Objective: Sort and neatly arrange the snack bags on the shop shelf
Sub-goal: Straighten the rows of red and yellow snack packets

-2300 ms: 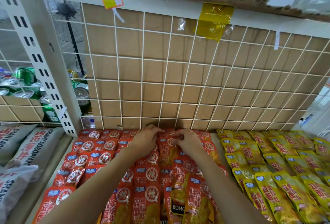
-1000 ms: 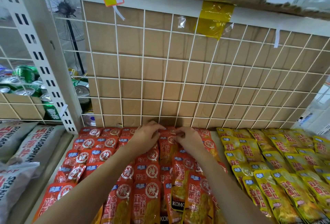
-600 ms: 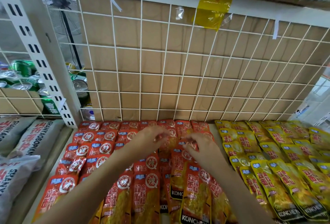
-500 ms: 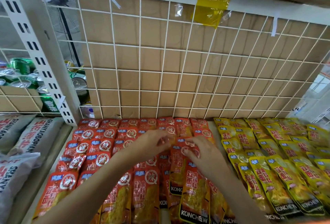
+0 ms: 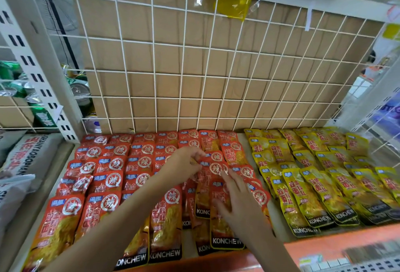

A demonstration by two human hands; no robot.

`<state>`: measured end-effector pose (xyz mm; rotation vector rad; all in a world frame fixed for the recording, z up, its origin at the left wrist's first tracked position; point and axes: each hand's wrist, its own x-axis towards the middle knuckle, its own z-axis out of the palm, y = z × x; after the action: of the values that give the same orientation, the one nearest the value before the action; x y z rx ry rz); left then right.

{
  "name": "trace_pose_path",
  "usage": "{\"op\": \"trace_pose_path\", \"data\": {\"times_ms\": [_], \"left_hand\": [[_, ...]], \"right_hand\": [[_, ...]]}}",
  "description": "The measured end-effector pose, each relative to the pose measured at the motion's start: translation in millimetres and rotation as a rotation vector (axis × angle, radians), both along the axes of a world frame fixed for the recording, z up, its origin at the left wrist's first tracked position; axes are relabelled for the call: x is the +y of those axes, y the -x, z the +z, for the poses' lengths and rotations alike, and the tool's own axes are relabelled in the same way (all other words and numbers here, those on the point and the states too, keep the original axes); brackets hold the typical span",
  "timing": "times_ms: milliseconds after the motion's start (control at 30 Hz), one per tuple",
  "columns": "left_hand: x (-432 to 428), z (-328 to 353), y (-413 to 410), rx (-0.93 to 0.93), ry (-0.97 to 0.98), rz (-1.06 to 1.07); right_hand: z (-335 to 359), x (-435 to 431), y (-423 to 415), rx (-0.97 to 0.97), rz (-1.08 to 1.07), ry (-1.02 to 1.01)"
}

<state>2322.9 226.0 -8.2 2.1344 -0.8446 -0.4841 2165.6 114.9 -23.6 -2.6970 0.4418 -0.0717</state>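
Red snack bags (image 5: 108,183) lie in overlapping rows across the left and middle of the shelf. Yellow snack bags (image 5: 313,187) fill the right part in the same way. My left hand (image 5: 184,166) hovers over the middle red rows, its fingertips curled and pinching the top edge of a red bag (image 5: 213,163). My right hand (image 5: 236,201) lies with straight, spread fingers on the red bags just right of centre, pressing down on one with a KONCHEW label (image 5: 225,232). Both forearms reach in from the bottom edge and hide some bags.
A white wire grid (image 5: 194,65) backed by cardboard closes the shelf's rear. A white slotted upright (image 5: 36,72) stands at left, with green cans (image 5: 41,111) behind it and grey sacks (image 5: 23,159) beside. The orange shelf lip (image 5: 324,248) runs along the front.
Both hands have drawn back from the rear row toward the middle of the red bags. The right hand has opened flat onto the bags. The view has tilted down.
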Motion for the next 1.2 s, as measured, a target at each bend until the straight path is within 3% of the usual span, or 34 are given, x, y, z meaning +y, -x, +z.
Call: {"op": "trace_pose_path", "data": {"times_ms": [333, 633, 800, 967, 1200], "left_hand": [[3.5, 11.6, 12.7, 0.355, 0.104, 0.025], [-5.2, 11.9, 29.1, 0.469, 0.260, 0.097], [-11.6, 9.7, 37.2, 0.449, 0.276, 0.121], [-3.6, 6.2, 25.2, 0.067, 0.165, 0.086], [29.2, 6.0, -4.6, -0.246, 0.021, 0.130]], "right_hand": [[-13.4, 9.9, -1.1, -0.309, -0.098, -0.164], [0.9, -4.0, -8.3, -0.391, -0.268, -0.404], [3.2, -17.5, -9.9, -0.393, -0.257, -0.399], [5.8, -31.5, -9.6, -0.314, -0.250, -0.331], [-0.3, -41.6, -8.6, -0.188, -0.186, -0.114]]}}
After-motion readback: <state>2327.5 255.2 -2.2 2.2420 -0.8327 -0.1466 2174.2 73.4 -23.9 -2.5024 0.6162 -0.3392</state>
